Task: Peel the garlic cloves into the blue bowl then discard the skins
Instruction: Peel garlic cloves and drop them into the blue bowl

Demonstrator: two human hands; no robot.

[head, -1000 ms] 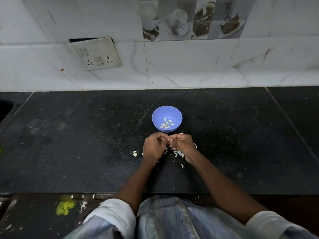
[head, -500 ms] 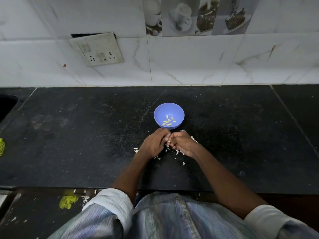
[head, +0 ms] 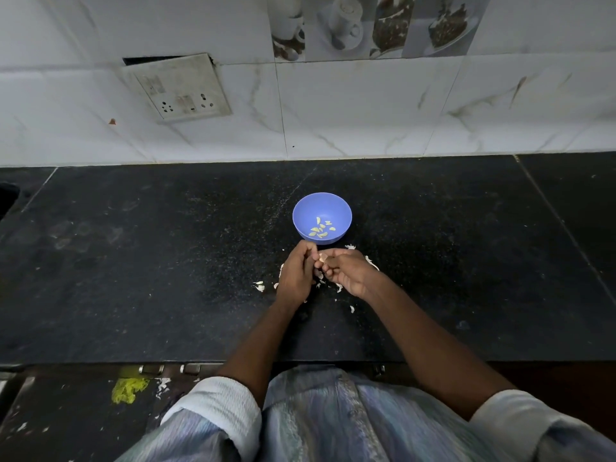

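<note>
A blue bowl [head: 322,212] stands on the black counter with several peeled yellowish garlic cloves [head: 321,228] in its bottom. Just in front of the bowl, my left hand [head: 296,274] and my right hand [head: 349,271] meet, fingers curled, and pinch a small pinkish garlic clove [head: 321,256] between their fingertips. White bits of garlic skin [head: 259,286] lie scattered on the counter around and under both hands.
The black stone counter [head: 133,261] runs wide to both sides, backed by a white tiled wall with a socket plate [head: 176,88]. Its front edge lies close to my body. A yellow scrap [head: 128,390] lies on the floor below left.
Both hands stay together in front of the bowl, working the clove; the fingers have shifted slightly and the clove now shows between them. The view has tilted a little.
</note>
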